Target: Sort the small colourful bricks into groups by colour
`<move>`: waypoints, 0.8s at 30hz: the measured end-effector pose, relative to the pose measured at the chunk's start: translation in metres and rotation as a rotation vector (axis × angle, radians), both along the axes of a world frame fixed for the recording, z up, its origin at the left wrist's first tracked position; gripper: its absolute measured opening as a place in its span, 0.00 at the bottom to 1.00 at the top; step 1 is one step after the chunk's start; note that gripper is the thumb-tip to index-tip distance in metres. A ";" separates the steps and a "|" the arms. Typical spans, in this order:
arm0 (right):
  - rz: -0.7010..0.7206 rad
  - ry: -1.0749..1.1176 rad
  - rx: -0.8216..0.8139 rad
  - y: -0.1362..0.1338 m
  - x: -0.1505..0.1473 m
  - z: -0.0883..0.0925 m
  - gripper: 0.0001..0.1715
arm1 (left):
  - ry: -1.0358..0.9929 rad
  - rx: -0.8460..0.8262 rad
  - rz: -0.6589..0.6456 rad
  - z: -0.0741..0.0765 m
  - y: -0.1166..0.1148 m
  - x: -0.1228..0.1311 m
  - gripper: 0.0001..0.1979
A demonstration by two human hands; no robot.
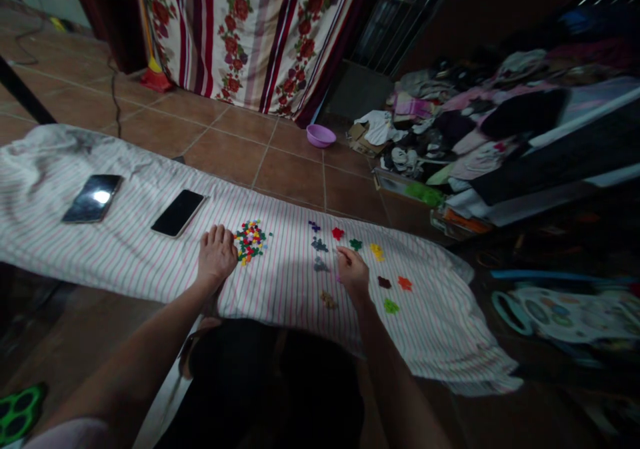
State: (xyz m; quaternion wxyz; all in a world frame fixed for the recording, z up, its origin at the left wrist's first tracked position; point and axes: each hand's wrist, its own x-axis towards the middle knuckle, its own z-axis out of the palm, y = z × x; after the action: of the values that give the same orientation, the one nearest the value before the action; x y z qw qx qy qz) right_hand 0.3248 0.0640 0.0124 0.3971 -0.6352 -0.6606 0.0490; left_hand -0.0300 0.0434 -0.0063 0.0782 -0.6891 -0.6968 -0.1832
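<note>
My left hand (217, 254) lies flat on the striped cloth, fingers stretched out, at the left edge of a mixed pile of small bead-like pieces (250, 241) in many colours. My right hand (353, 272) is over the cloth with thumb and fingers pinched; what is in the pinch is too small to make out. Around it lie little heaps sorted by colour: red (338, 234), dark green (355, 244), yellow (377, 252), dark brown (384, 282), orange (405, 283), light green (391, 306), tan (328, 300), grey (321, 264) and purple (314, 226). A pink bit shows partly beneath the hand.
Two phones, one with a glare (93, 199) and one black-screened (179, 213), rest left on the cloth (280, 289). Beyond the table edge are a purple basin (321, 136), a floral curtain (235, 36) and a heap of clothes (450, 122).
</note>
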 end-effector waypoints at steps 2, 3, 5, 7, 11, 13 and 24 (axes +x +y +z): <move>0.120 0.026 -0.016 0.001 -0.029 -0.004 0.19 | -0.017 -0.001 0.001 0.000 0.000 0.000 0.18; 0.169 0.041 -0.030 0.001 -0.043 -0.007 0.18 | -0.023 -0.003 0.000 0.000 0.000 0.000 0.18; 0.249 0.063 -0.060 0.002 -0.069 -0.013 0.17 | -0.026 -0.007 0.000 0.000 0.001 0.000 0.18; 0.313 0.075 -0.085 0.003 -0.092 -0.018 0.16 | -0.025 -0.007 0.001 0.000 0.001 0.000 0.18; 0.435 0.066 -0.120 0.008 -0.131 -0.026 0.17 | -0.037 -0.006 0.004 0.000 0.001 0.001 0.18; 0.469 0.047 -0.137 0.012 -0.146 -0.029 0.17 | -0.056 -0.004 0.001 0.000 0.001 0.001 0.18; 0.513 -0.214 -0.208 0.025 -0.175 -0.026 0.16 | -0.038 0.004 -0.007 0.002 -0.001 0.000 0.17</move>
State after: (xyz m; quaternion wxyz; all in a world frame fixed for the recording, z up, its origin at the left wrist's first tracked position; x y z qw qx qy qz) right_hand 0.1503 0.0886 -0.0140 0.2327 -0.4862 -0.8292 0.1480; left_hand -0.0296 0.0427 -0.0047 0.0659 -0.6878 -0.6953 -0.1979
